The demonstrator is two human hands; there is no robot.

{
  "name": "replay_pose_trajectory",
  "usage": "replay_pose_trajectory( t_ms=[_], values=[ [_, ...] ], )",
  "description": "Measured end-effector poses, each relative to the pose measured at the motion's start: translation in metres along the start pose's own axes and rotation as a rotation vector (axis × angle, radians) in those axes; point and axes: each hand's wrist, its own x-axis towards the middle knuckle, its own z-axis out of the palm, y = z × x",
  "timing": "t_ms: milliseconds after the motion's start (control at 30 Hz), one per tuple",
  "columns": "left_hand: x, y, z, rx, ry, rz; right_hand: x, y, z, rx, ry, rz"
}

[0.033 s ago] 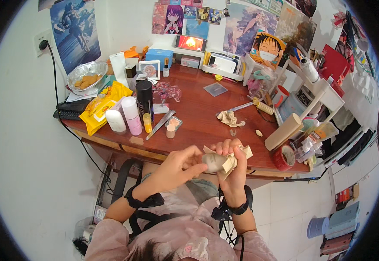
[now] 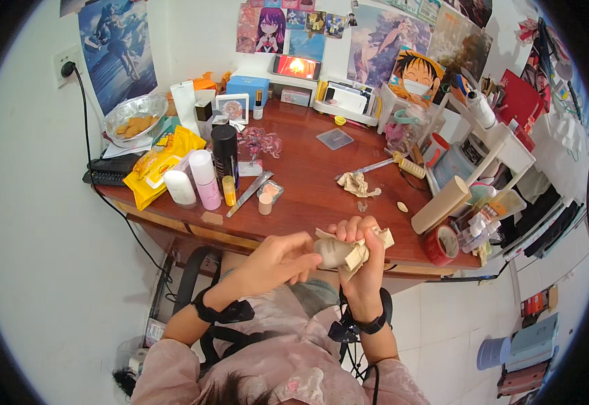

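Over the front edge of the desk, my right hand (image 2: 362, 237) is closed around a pale, smooth bottle-like thing (image 2: 333, 254). Crumpled cream-coloured sheet stuff (image 2: 356, 256) wraps its right end and juts out past my fingers; whether it is clay, tape or paper I cannot tell. My left hand (image 2: 283, 260) has its fingers bent, with thumb and fingertips against the bare left end of the pale thing. A similar crumpled cream piece (image 2: 356, 184) lies on the desk just beyond, beside a small cream scrap (image 2: 402, 206).
Bottles, such as a pink one (image 2: 205, 181) and a black one (image 2: 225, 152), crowd the desk's left side with a yellow wipes pack (image 2: 163, 165). Rightward stand a beige cylinder (image 2: 441, 204), a red tape roll (image 2: 441, 244) and a white rack (image 2: 504, 152). A flat metal tool (image 2: 249, 194) lies nearer.
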Motion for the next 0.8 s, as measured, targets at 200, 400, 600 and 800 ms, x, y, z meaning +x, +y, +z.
replay_pose_trajectory(
  t_ms=[200, 400, 600, 800],
  values=[
    [-0.004, 0.006, -0.003, -0.327, -0.278, -0.067, -0.006, -0.004, 0.007, -0.083, -0.189, -0.101],
    [-0.015, 0.019, 0.011, 0.289, 0.081, 0.269, -0.01, -0.008, 0.019, -0.007, -0.155, -0.068],
    [-0.013, 0.0, 0.018, 0.779, 0.328, 0.716, -0.014, -0.005, 0.011, 0.079, -0.212, 0.01],
    [-0.013, -0.01, 0.014, 1.147, 0.372, 0.844, -0.015, 0.001, 0.006, -0.068, -0.18, -0.035]
  ],
)
